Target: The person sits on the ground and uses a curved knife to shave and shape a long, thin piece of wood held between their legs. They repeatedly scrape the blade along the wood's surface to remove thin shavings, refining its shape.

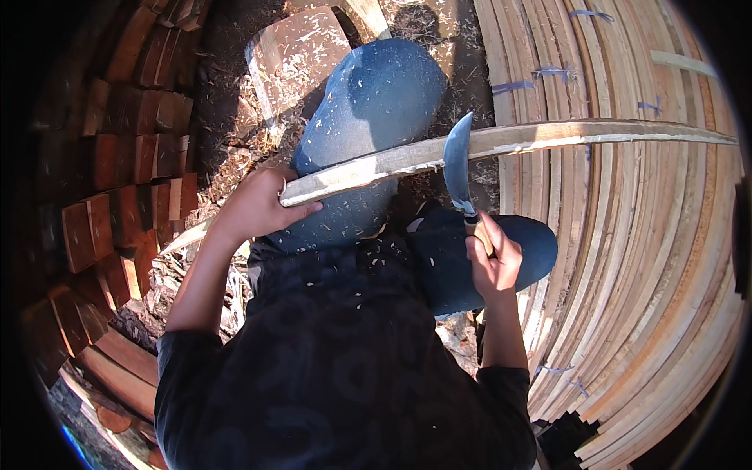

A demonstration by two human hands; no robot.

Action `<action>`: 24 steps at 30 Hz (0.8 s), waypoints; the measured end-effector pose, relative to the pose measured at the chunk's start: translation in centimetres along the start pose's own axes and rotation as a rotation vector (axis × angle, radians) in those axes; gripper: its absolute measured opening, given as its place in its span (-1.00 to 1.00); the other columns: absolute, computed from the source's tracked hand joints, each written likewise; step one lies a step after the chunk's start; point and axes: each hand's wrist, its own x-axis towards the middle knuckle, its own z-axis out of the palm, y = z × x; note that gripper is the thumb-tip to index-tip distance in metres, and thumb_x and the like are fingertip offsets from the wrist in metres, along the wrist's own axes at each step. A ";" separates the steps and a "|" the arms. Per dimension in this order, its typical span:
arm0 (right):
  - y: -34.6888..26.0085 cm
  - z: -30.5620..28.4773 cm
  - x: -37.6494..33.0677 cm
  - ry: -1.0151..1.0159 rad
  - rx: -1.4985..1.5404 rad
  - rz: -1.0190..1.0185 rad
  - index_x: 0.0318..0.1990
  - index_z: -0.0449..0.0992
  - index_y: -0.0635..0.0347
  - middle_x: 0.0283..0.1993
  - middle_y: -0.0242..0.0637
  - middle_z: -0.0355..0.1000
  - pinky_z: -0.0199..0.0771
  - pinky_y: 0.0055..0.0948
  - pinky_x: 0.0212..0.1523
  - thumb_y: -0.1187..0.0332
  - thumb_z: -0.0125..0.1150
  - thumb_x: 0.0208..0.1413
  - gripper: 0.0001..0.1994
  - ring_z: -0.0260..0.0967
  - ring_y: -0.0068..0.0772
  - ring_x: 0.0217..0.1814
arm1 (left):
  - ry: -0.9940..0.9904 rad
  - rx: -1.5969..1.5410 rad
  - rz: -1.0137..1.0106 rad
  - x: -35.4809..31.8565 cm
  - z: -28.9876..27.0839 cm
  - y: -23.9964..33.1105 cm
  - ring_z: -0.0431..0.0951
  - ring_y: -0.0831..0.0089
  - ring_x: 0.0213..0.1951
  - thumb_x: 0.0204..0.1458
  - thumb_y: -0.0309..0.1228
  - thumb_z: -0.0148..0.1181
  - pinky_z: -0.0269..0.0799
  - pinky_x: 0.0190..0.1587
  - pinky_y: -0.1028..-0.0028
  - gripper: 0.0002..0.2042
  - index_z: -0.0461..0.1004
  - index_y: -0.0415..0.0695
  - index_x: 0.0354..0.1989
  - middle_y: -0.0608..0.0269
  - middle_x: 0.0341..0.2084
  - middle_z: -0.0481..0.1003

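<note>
A long pale wooden strip (368,166) lies across my raised left knee and runs off to the right, above the stacked strips. My left hand (262,202) is closed round its left end. In my right hand (495,254) is the wooden handle of a knife (457,163) with a broad curved blade. The blade points away from me and crosses the strip, its edge side toward the left; whether it touches the wood I cannot tell. Shaved, ragged patches show along the strip's near edge. My right hand is just above my right leg.
Bundles of long pale strips (603,235), tied with bluish bands, fill the right side. Reddish-brown wood blocks (117,164) are stacked at the left. Ahead of my knee lies a flat wooden piece (301,59) strewn with shavings, and more shavings litter the ground and my trousers.
</note>
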 end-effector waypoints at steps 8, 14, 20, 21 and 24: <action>-0.7 0.2 0.6 -0.043 -0.013 -0.133 0.02 0.48 0.37 -0.26 -0.04 0.55 0.47 -0.47 -0.24 0.53 0.36 -0.06 -0.58 0.54 -0.29 -0.32 | 0.034 0.018 0.021 0.1 0.2 -0.4 0.58 0.03 -0.36 -0.21 -0.13 0.42 0.47 -0.25 0.26 -0.59 0.57 -0.30 -0.42 -0.10 -0.50 0.53; -0.1 -0.4 1.1 0.197 -0.064 -0.119 0.07 0.43 0.39 -0.31 -0.18 0.55 0.45 -0.51 -0.33 0.47 0.26 0.09 -0.61 0.46 -0.49 -0.40 | 0.002 -0.004 -0.038 -0.2 0.5 0.1 0.58 0.03 -0.35 -0.22 -0.12 0.43 0.47 -0.25 0.26 -0.58 0.57 -0.29 -0.41 -0.10 -0.49 0.54; 0.2 -1.4 1.3 0.434 0.400 0.082 0.05 0.43 0.44 -0.29 -0.18 0.54 0.43 -0.55 -0.33 0.46 0.26 0.08 -0.62 0.46 -0.47 -0.40 | 0.023 0.033 0.047 0.3 -0.1 0.2 0.58 0.03 -0.35 -0.21 -0.11 0.42 0.47 -0.26 0.25 -0.58 0.57 -0.28 -0.40 -0.09 -0.50 0.53; 0.2 -0.9 1.0 0.326 0.211 0.082 0.05 0.44 0.43 -0.28 -0.19 0.54 0.43 -0.55 -0.30 0.46 0.27 0.08 -0.62 0.47 -0.46 -0.38 | 0.010 0.020 0.013 0.3 -0.2 0.3 0.58 0.03 -0.36 -0.20 -0.11 0.42 0.47 -0.26 0.25 -0.58 0.58 -0.28 -0.39 -0.09 -0.51 0.53; 0.4 -1.2 0.9 0.060 -0.024 -0.201 0.02 0.46 0.41 -0.23 -0.15 0.55 0.44 -0.54 -0.27 0.48 0.30 0.05 -0.63 0.50 -0.43 -0.34 | 0.029 0.068 -0.024 -0.3 0.3 0.4 0.59 0.04 -0.38 -0.19 -0.12 0.41 0.47 -0.26 0.25 -0.59 0.58 -0.28 -0.38 -0.09 -0.51 0.54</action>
